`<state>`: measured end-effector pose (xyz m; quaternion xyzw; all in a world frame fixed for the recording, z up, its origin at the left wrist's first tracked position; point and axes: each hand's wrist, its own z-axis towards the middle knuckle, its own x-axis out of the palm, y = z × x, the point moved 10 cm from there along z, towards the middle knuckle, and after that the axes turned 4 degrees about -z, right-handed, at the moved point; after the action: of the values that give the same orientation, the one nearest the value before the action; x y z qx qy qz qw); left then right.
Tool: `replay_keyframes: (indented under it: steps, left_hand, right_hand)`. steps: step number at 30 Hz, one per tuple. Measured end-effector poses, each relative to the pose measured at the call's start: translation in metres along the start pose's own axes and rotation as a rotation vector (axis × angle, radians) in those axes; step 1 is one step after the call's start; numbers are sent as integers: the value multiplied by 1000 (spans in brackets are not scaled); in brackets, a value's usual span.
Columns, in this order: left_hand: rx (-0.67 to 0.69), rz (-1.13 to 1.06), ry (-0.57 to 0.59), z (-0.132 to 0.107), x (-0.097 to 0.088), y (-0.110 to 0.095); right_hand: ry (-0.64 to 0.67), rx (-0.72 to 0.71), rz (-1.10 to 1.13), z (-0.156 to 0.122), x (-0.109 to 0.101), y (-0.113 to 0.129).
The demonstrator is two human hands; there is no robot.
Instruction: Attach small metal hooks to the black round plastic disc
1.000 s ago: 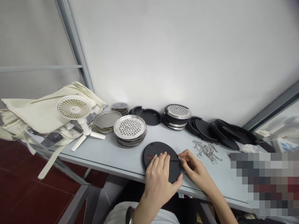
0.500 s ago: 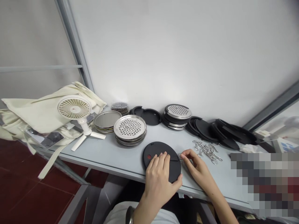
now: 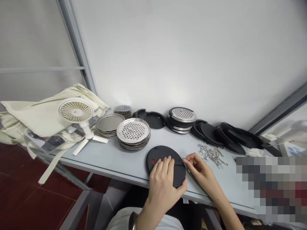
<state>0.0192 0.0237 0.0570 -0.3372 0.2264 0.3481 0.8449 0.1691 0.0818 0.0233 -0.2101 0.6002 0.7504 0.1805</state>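
The black disc (image 3: pixel 169 152) lies on the grey tabletop (image 3: pixel 100 163), near its front edge, with a red spot (image 3: pixel 153 161) showing on its upper face. The left hand (image 3: pixel 163 185) rests over it, grip released, fingers flat on top and thumb along the rim; a watch (image 3: pixel 132 220) circles that wrist. At the disc's right edge, the right hand (image 3: pixel 200 171) has its grip closed, thumb and forefinger pinching a small metal piece (image 3: pixel 183 159), mostly hidden by the fingertips. Just beyond that hand, a pile of metal hooks (image 3: pixel 213 156) lies loose. Behind the disc, toward the left, stand a stack of plates with holes (image 3: pixel 133 131) and a stack of plain plates (image 3: pixel 110 123). Black trays (image 3: pixel 155 120), a mixed stack (image 3: pixel 182 114) and more black parts (image 3: pixel 212 134) line the wall side. A white fan (image 3: pixel 76 111) stands at far left, before a cream bag (image 3: pixel 45 116).
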Motion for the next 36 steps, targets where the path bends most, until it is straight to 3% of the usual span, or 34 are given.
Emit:
replay_keyframes:
  steps: [15, 36]
  left_hand:
    - [12, 4, -5, 1, -1, -1]
    - [-1, -6, 0, 0, 0, 0]
  right_hand:
    - [116, -21, -8, -2, 12, 3]
    - [150, 14, 129, -2, 12, -2]
